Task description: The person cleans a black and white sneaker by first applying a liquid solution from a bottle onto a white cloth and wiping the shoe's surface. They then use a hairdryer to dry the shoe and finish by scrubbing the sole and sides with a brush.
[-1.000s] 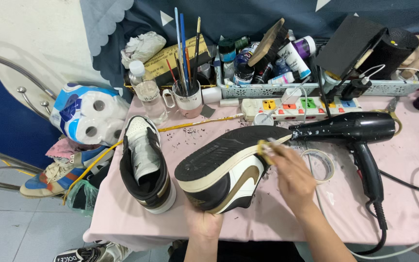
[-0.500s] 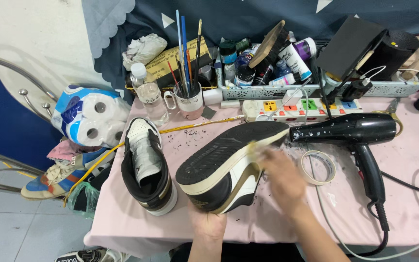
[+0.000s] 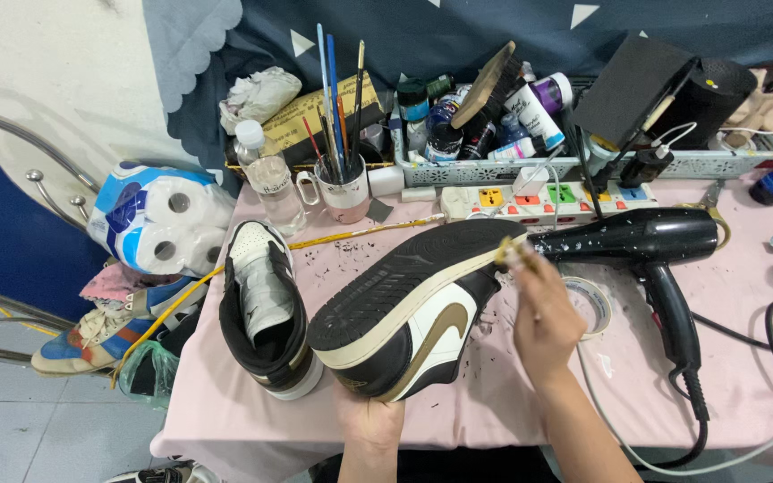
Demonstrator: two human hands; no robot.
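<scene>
My left hand [image 3: 370, 420] grips a black, white and tan sneaker [image 3: 409, 306] from below, tilted on its side with the dark sole facing up. My right hand [image 3: 543, 313] holds a small yellowish scrubbing tool [image 3: 507, 254] pressed against the cream sole edge near the toe. The matching sneaker [image 3: 263, 309] stands upright on the pink table [image 3: 744, 376] just to the left.
A black hair dryer [image 3: 646, 246] lies right of the shoe with its cord trailing, a tape roll [image 3: 590, 304] beside it. Behind are a mug of brushes [image 3: 342, 183], a water bottle [image 3: 270, 179], a power strip [image 3: 547, 197] and a tray of paint bottles [image 3: 494, 134]. Toilet rolls [image 3: 158, 219] sit at left.
My right hand has slid along the sole edge, back and then toward the toe again, rubbing it. The shoe has stayed in my left hand with little movement.
</scene>
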